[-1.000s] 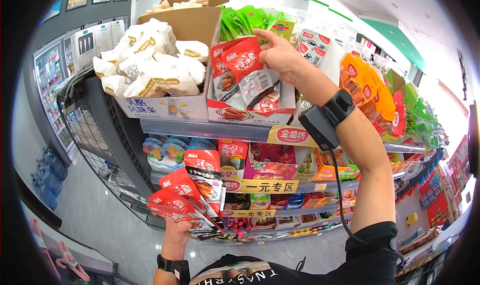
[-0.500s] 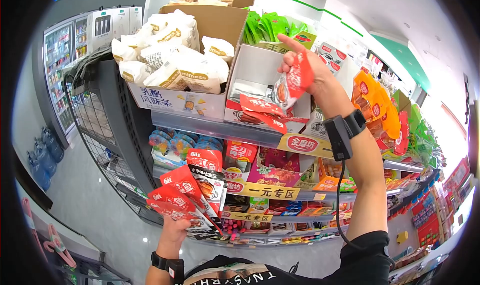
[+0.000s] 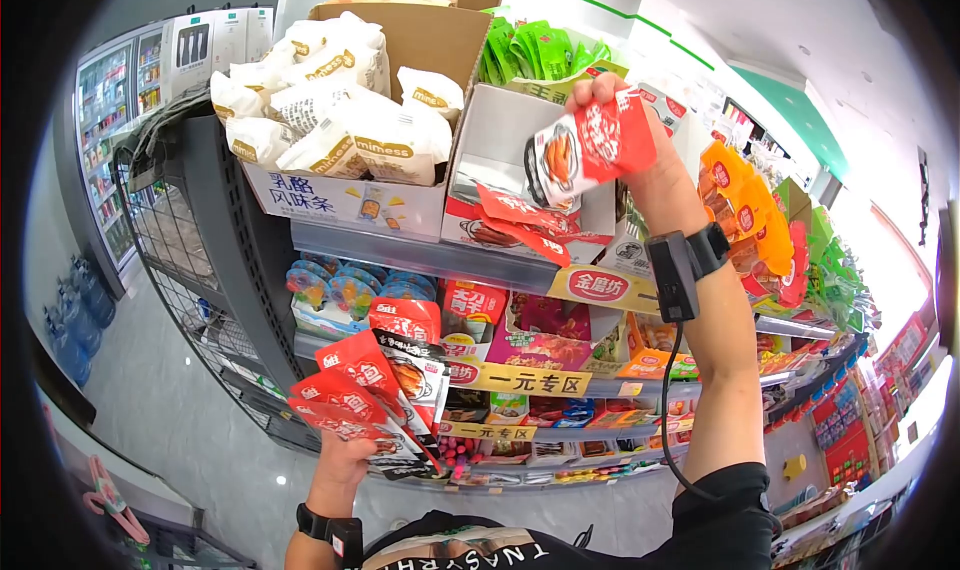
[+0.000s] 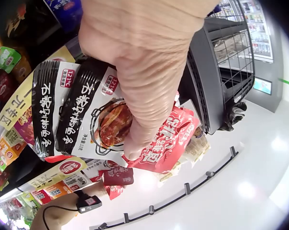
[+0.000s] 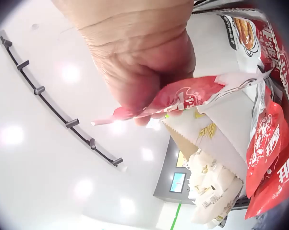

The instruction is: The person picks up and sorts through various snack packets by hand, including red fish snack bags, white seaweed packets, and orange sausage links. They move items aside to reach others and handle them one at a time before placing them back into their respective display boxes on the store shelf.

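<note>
My left hand (image 3: pixel 345 458) grips a fan of several snack pouches (image 3: pixel 365 380), red at the top with black and white lower parts, in front of the lower shelves. In the left wrist view the thumb (image 4: pixel 139 129) presses across the front pouch (image 4: pixel 111 124), over its food picture. My right hand (image 5: pixel 139 62) pinches one red and white pouch (image 3: pixel 595 150) by its red end, above the right side of an open white display box (image 3: pixel 490 135). More red pouches (image 3: pixel 520 215) slump over that box's front edge.
Left of the display box stands a carton (image 3: pixel 340 202) heaped with white wrapped packets (image 3: pixel 345 110). Green packets (image 3: pixel 545 50) are behind, and orange bags (image 3: pixel 740 205) hang to the right. Lower shelves carry yellow label strips (image 3: pixel 520 379). A wire rack (image 3: pixel 190 240) flanks the shelf end.
My right hand has drawn a pouch up out of the display box and turned its printed face toward the head camera. Pouches in the box have slumped forward. My left hand keeps its hold.
</note>
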Tool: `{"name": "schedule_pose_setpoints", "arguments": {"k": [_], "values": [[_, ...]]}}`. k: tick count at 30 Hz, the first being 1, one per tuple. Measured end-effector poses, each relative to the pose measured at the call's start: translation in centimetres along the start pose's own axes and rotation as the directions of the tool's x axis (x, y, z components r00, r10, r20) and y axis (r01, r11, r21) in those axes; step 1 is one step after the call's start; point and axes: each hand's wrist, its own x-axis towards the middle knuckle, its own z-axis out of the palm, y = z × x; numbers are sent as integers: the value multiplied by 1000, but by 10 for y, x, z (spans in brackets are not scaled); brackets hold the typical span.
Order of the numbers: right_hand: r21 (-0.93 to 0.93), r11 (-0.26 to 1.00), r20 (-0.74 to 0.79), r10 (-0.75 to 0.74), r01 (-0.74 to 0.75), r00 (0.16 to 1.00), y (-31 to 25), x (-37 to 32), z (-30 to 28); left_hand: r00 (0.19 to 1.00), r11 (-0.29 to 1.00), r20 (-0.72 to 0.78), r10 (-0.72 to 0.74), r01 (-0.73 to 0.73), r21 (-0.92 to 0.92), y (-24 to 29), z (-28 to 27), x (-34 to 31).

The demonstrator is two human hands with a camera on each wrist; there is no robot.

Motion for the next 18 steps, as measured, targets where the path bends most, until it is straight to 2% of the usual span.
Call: {"name": "schedule_pose_setpoints", "arguments": {"k": [2, 3, 6, 7, 10, 11, 14, 15, 18], "values": [[-109, 993, -208, 10, -34, 978, -14, 2, 16, 1000, 1000, 5, 4, -4, -4, 1, 1, 0], [-277, 960, -310, -41, -49, 950, -15, 4, 22, 1000, 1000, 4, 17, -17, -16, 0, 3, 1], [-533, 835, -355, -75, -136, 932, -19, 8, 39, 999, 999, 5, 37, -37, -17, -5, -1, 2], [-585, 783, -404, -52, -214, 913, -19, 11, 46, 999, 999, 6, 41, -41, -13, -6, -2, 3], [-779, 538, -418, -60, -323, 907, -11, 16, 59, 999, 999, -14, 43, -43, -9, -1, 3, 1], [-790, 493, -436, -37, -363, 899, -9, 19, 62, 999, 999, -16, 38, -38, -7, 0, 3, 0], [-897, 287, -371, -75, -336, 926, -2, 27, 41, 999, 1000, -22, 23, -23, 0, 1, 3, -3], [-878, 280, -404, 2, -388, 915, -8, 26, 46, 999, 1000, -26, 19, -19, 2, 2, 2, -4], [-859, 144, -481, 98, -491, 871, -12, 24, 38, 999, 999, -34, 33, -33, -3, 1, 0, -5]]}}
